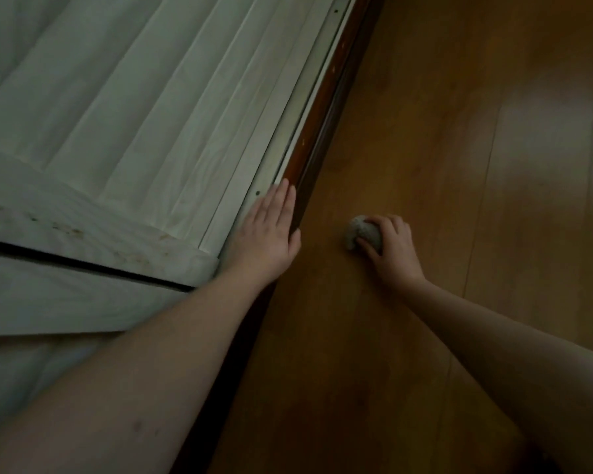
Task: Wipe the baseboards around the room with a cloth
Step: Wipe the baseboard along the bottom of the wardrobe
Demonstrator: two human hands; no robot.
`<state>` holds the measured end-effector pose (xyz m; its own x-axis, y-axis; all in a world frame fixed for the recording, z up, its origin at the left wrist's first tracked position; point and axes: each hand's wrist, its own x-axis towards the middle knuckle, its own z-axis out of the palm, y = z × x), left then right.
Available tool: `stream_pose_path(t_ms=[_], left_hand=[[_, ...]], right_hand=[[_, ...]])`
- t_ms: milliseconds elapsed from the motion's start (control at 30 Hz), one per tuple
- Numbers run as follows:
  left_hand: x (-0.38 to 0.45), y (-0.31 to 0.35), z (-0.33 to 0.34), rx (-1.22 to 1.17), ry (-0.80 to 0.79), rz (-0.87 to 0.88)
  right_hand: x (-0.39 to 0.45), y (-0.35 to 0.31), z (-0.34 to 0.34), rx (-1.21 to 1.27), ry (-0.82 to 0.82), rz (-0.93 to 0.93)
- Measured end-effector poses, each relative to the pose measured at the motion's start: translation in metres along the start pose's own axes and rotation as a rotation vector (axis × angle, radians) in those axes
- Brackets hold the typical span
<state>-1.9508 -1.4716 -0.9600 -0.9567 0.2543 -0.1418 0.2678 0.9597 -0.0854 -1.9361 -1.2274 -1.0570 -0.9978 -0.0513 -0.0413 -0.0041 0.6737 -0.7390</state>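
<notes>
Cloth (pixel 362 237) balled in right hand (pixel 391 253); left hand (pixel 267 234) flat against baseboard (pixel 317 131).

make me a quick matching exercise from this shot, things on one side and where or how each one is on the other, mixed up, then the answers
Things:
1. left hand
2. right hand
3. cloth
4. baseboard

States:
A. dark reddish-brown strip between the white panels and the wooden floor
B. balled up grey on the floor
C. flat, fingers straight, resting against the white trim
D. curled round a grey wad

Pairs: 1-C, 2-D, 3-B, 4-A
</notes>
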Motion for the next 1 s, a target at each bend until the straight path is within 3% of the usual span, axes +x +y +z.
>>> stream_pose_path(t_ms=[333, 667, 1000], left_hand=[[0.080, -0.024, 0.010, 0.022, -0.021, 0.044], [0.081, -0.022, 0.003, -0.009, -0.106, 0.056], [0.082, -0.022, -0.003, -0.092, -0.159, 0.051]], right_hand=[[0.058, 0.020, 0.008, -0.013, -0.037, -0.147], [0.092, -0.028, 0.004, 0.132, -0.235, 0.064], [0.131, -0.060, -0.023, -0.095, -0.328, -0.016]])
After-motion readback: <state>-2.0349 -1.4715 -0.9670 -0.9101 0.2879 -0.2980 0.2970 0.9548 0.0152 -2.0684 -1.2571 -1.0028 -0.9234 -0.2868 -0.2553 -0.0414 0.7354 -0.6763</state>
